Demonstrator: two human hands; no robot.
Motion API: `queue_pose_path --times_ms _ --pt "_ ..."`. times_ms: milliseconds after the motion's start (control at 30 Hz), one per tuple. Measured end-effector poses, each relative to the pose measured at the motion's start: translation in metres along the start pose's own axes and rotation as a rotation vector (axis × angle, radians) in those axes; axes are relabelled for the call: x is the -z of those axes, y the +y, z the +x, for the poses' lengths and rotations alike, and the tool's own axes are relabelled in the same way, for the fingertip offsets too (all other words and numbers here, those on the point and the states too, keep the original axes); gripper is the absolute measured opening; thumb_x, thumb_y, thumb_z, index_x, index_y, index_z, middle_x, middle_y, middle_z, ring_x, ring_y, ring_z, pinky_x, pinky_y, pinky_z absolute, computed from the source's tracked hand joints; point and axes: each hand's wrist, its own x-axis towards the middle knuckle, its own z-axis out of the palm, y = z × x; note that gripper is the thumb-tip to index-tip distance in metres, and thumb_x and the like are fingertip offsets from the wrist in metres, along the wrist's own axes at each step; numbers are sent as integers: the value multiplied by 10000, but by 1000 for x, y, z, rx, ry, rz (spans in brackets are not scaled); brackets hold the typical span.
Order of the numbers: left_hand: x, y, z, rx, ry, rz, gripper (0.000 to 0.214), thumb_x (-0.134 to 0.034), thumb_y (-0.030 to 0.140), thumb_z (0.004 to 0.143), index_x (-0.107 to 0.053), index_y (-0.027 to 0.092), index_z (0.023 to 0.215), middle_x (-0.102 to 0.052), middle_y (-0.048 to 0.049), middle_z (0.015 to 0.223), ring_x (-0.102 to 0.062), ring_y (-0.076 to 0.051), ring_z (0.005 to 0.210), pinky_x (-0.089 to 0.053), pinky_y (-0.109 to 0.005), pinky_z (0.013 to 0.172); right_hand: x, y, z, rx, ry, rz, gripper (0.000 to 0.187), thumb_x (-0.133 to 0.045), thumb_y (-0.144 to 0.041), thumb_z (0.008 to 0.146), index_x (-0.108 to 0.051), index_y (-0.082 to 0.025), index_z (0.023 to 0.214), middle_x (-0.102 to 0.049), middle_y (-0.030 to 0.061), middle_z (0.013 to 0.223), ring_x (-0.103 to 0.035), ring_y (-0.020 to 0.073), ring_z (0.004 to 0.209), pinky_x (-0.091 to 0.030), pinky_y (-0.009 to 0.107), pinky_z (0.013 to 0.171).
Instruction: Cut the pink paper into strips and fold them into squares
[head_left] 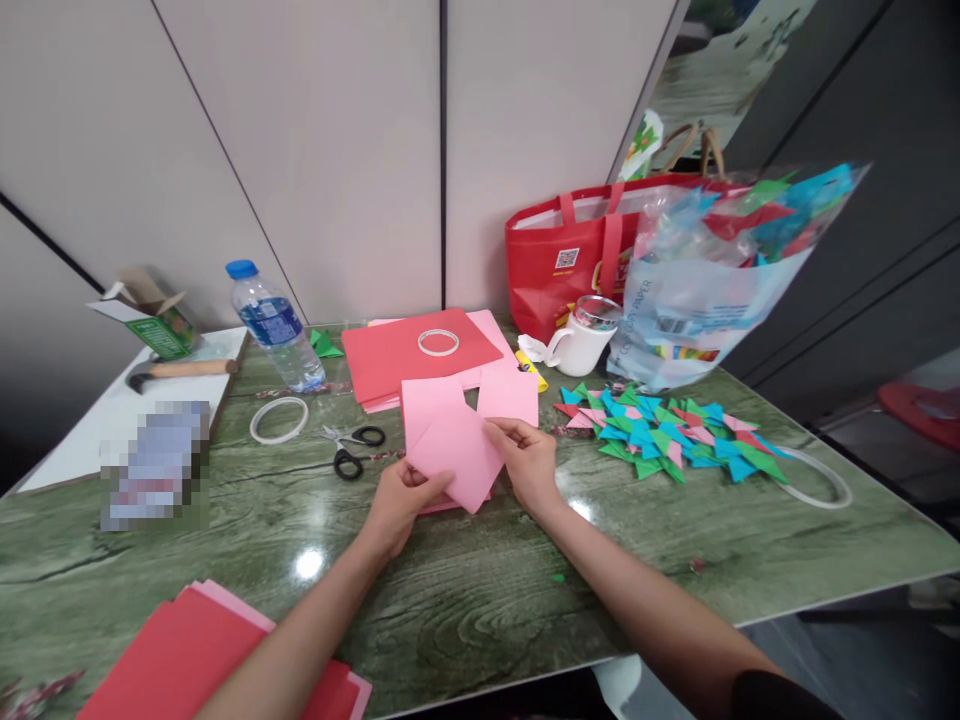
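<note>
Head view: a pink paper square is held by both hands over the middle of the worktop, turned so that one corner points toward the near edge. Its left corner is pinched by the left hand, with the thumb laid on top; the grip is closed on the paper. Its right side is pinched between the thumb and fingers of the right hand, that grip being closed as well. Beneath and just beyond the square, more pink sheets are seen lying on the worktop. Black-handled scissors are placed to the left, near the left hand. On the far side, a red sheet is topped by a white ring. To the right, many folded paper pieces in green, blue, pink and red are spread, with a white mug set beyond them.
</note>
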Motion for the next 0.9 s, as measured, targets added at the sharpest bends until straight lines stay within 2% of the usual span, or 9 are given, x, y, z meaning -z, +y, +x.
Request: queue_pose_path --times_ms 133,433,600,733,900 --pt "3 -3 3 14 -6 7 335 -777 233 531 -643 99 807 -721 -64 734 -663 -187 640 -550 -330 659 1 1 1 3 4 10 201 -652 -329 674 -692 -160 775 -698 58 764 -612 177 675 -488 302 636" --pt "5 -6 4 16 -22 6 276 -778 284 520 -662 99 689 -709 -38 635 -664 -202 600 -554 -339 648 1 -1 4 -44 -27 84 162 -680 -292 657 -697 -168 759 -695 46 736 -598 158 638 -472 276 595" --pt "6 -3 2 28 -40 34 311 -787 241 510 -665 102 760 -724 -56 721 -667 -199 615 -553 -322 636 3 0 5 -51 -36 100 154 -685 -283 653 -700 -167 754 -696 44 740 -596 155 645 -465 270 602" --pt "8 1 0 51 -117 112 329 -771 230 548 -666 84 823 -724 -66 730 -672 -205 664 -546 -320 683 3 0 6 -64 -26 104 160 -691 -290 642 -700 -168 745 -699 41 735 -597 154 640 -467 275 607" --pt "6 1 -1 97 -166 146 294 -741 270 599 -676 62 795 -722 -96 737 -672 -211 671 -552 -317 683 1 -1 7 -81 -17 127 163 -694 -296 633 -701 -173 740 -699 36 723 -596 154 624 -467 272 589"
